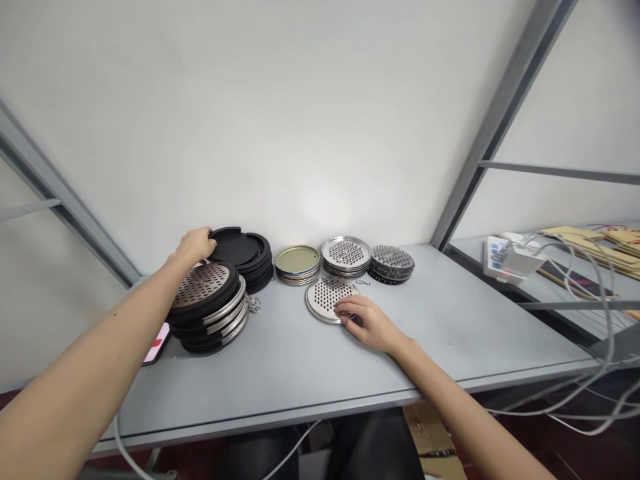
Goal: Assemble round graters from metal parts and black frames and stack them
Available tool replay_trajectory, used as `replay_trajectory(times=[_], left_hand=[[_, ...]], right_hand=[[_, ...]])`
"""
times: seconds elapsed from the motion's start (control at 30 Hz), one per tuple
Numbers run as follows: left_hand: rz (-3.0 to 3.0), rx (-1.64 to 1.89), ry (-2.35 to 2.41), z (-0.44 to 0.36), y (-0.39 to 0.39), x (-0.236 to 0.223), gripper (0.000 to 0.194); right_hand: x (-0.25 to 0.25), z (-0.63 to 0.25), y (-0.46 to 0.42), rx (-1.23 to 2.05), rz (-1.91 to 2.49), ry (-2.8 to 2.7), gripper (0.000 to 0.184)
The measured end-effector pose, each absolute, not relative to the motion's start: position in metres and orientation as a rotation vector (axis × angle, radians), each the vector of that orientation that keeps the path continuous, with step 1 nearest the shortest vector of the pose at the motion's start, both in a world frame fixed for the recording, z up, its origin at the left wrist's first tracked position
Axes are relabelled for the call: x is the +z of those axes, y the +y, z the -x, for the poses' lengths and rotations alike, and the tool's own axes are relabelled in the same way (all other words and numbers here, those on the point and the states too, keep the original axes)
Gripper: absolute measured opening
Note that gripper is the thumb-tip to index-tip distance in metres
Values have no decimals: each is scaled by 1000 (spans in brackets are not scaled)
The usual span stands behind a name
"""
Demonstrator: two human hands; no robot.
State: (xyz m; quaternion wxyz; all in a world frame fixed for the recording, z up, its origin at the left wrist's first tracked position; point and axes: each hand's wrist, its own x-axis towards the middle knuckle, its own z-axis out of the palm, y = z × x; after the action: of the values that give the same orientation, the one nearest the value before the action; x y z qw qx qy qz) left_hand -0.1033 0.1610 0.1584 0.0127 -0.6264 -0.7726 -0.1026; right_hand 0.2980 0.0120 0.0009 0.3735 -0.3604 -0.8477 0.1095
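My left hand [197, 245] reaches to the back left, its fingers curled over the edge of a round black cover [233, 247] on top of a stack of black rings. In front of my right hand's wrist, its fingers [364, 320] and thumb meet the near right edge of a round perforated metal plate [324, 293] lying flat on the table. A small wire hook [363, 283] lies just behind that plate. Under my left forearm stands a taller stack of assembled discs [220, 310] with black rims, metal bands and perforated tops; wire clasps [254, 305] stick out at its right.
Along the wall stand stacks of gold-coloured lids [297, 260], silver perforated plates [346, 252] and dark-edged grater discs [392, 260]. A phone [157, 343] lies partly behind the left stack. Metal posts [500, 120] flank the grey table [280, 373]. A power strip [507, 260] with loose cables is at right.
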Motion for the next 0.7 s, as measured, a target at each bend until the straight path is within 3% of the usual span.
replay_trajectory(times=[0.3, 0.7], left_hand=[[1778, -466, -2342, 100, 154, 178, 34], [1824, -844, -1741, 71, 109, 235, 40]], right_hand=[[0, -298, 13, 290, 932, -2160, 21], [-1, -299, 13, 290, 937, -2174, 22]])
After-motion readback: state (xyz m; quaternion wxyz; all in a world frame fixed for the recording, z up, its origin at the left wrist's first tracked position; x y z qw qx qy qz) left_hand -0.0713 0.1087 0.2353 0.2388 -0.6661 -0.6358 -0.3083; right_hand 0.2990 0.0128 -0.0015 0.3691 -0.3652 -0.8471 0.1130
